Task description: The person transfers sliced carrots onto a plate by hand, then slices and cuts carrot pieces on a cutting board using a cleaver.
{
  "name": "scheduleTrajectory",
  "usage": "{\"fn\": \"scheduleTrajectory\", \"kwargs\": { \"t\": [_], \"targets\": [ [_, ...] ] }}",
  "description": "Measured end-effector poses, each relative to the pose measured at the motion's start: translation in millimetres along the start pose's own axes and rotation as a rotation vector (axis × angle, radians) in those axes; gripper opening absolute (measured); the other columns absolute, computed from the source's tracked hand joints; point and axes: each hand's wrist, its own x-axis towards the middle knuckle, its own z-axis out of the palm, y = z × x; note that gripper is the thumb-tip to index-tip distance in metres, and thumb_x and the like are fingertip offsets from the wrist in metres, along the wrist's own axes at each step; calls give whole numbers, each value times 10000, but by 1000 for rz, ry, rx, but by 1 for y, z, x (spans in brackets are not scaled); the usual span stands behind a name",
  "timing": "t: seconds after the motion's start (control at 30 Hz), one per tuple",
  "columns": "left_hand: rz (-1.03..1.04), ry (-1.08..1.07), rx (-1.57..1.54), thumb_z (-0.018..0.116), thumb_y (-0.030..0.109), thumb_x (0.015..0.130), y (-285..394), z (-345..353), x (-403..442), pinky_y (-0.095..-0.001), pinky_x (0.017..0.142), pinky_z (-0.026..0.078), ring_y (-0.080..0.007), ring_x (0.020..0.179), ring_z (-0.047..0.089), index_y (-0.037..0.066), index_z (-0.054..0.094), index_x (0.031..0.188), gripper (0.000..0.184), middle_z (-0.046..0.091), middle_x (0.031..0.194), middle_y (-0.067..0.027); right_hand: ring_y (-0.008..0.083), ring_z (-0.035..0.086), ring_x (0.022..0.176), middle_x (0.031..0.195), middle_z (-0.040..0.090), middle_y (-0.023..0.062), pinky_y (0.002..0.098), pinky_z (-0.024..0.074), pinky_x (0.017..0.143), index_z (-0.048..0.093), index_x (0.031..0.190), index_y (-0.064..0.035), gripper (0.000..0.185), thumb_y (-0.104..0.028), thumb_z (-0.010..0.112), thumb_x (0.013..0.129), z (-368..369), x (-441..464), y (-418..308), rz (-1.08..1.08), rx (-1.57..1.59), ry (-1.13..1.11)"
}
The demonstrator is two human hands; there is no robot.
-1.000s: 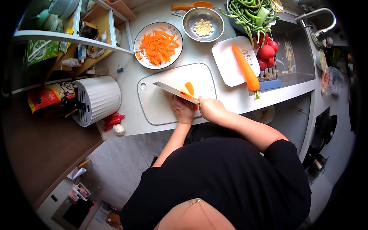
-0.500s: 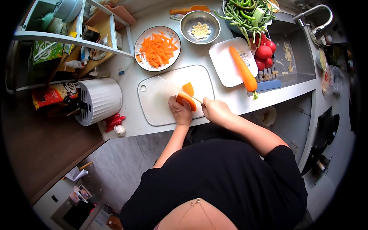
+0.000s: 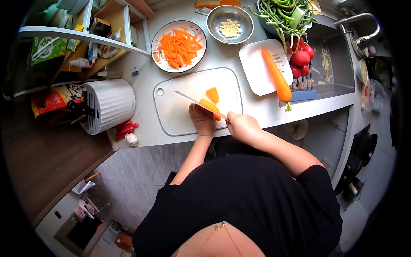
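On the pale cutting board point(image 3: 171, 118), my left hand point(image 3: 203, 120) is closed on a chunk of carrot point(image 3: 218, 117), mostly hidden by the fingers and the blade. My right hand point(image 3: 245, 127) grips the handle of a knife point(image 3: 188, 97), its blade slanting across the board toward the far left. Against the far side of the blade lies a freshly cut carrot slice point(image 3: 209, 105). Just beyond it rests another orange carrot piece point(image 3: 212, 94), apart from both hands.
Behind the board stand a plate point(image 3: 159, 61) of carrot strips and a metal bowl point(image 3: 212, 31) with pale round slices. A whole carrot point(image 3: 277, 76) lies across a white tray point(image 3: 252, 83). Red tomatoes point(image 3: 301, 58), green beans point(image 3: 280, 15), the sink point(image 3: 338, 85), garlic point(image 3: 132, 139) and a knife block point(image 3: 112, 105) surround it.
The knife has passed down along the carrot chunk, and a slice now shows on the blade's far side. Both hands keep their grip. The whole view has shifted slightly.
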Motion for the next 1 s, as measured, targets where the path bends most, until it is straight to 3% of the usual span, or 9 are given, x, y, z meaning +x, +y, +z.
{"fn": "scheduleTrajectory", "kwargs": {
  "t": [0.13,0.23,0.43,0.6,0.7,0.8,0.93,1.0],
  "targets": [
    [74,83,104,675,185,771,0,3,-6,-528,892,387,-448,1025,443,-23,289,1237,640,419,1153,-260,382,620,591,626,613,191,480,495,557,518,863,-10,124,-133,532,860,9,-2,-3,22,-71,-29],
    [12,86,105,664,214,752,-15,18,-18,-544,912,352,-466,1063,409,-4,414,1236,587,410,1190,-266,369,623,579,620,616,177,474,497,544,510,885,-15,105,-113,525,850,18,2,-6,29,-102,-31],
    [10,81,98,665,242,755,-21,23,-23,-550,951,335,-491,1103,391,-31,368,1280,662,392,1247,-296,371,622,569,603,610,175,478,495,535,508,889,-16,103,-99,532,832,24,-1,-7,32,-112,-4],
    [22,56,121,687,178,742,-7,12,-11,-527,905,386,-437,1081,427,-24,310,1256,669,431,1172,-244,374,649,643,661,635,190,475,515,574,519,878,12,129,-43,518,761,15,-5,-4,89,-111,-66],
    [32,89,75,696,170,729,-1,7,-8,-516,903,389,-424,1093,431,-15,320,1253,671,452,1159,-226,398,622,596,614,604,204,493,495,547,513,876,-11,121,-121,543,836,21,18,-5,-11,-74,22],
    [36,87,89,701,168,720,1,4,-2,-508,909,387,-423,1097,433,-9,321,1256,681,459,1156,-224,408,621,610,623,605,213,499,497,564,513,871,-10,119,-124,533,845,19,0,-1,68,-90,-15],
    [-23,8,59,686,169,736,-1,5,-4,-496,925,372,-425,1096,430,-6,335,1247,645,452,1176,-230,392,646,671,697,638,211,487,512,603,524,887,6,132,-84,530,791,9,-4,1,165,-111,-147],
    [-15,-6,5,673,166,752,4,0,0,-494,911,379,-428,1076,441,-2,346,1231,604,462,1159,-234,390,648,680,706,640,217,490,511,604,520,896,8,139,-85,524,794,16,17,-3,90,-92,-85]
  ]
}}
